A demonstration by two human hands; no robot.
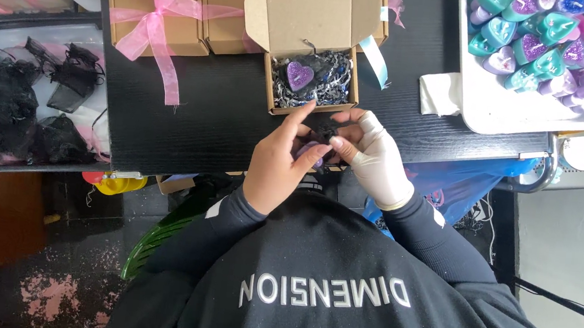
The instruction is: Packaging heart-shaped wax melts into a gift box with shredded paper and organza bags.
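Observation:
My left hand (279,161) and my right hand (378,158), the right in a white glove, meet at the black table's near edge. Together they hold a small black mesh pouch (324,133) with a purple candle (305,151) partly showing between the fingers. Just beyond them stands an open cardboard box (311,79) lined with shredded paper, with a purple heart candle in a black pouch (300,75) lying inside.
Closed cardboard boxes with pink ribbon bows (156,16) sit at the back left of the black table (203,118). A white tray (500,113) of teal and purple heart candles stands at right. Black mesh pouches (17,95) fill a bin at left.

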